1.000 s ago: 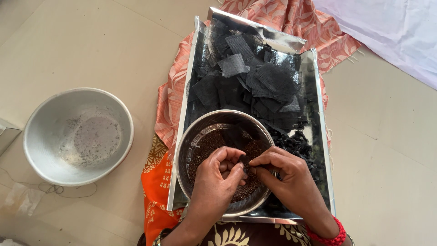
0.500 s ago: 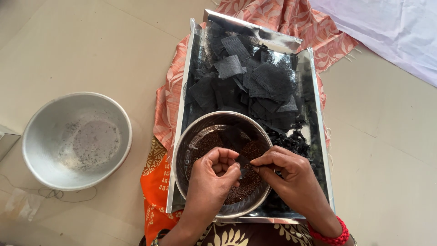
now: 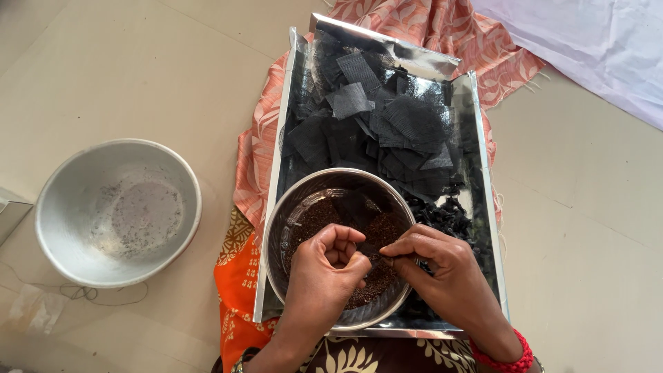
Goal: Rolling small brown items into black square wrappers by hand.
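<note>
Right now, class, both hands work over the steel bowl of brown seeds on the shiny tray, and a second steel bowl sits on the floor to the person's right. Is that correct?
One detail is wrong: the second bowl sits to the person's left, not right. The head view shows it. The rest holds: the left hand and right hand meet over the bowl of brown seeds on the shiny tray.

Colour rundown: the steel bowl (image 3: 290, 228) is shiny silver and full of dark reddish-brown seeds (image 3: 383, 231). At 12 o'clock from it, a pile of black mesh squares (image 3: 387, 131) sits in a mirror-silver tray (image 3: 284, 138). Underneath is an orange-pink cloth (image 3: 252, 145) with a pale leaf print, brighter orange at 7 o'clock. A dull grey bowl (image 3: 55, 207) sits at 9 o'clock on the beige floor (image 3: 138, 69). There's a red bangle (image 3: 501, 359) at 5 o'clock.
</note>
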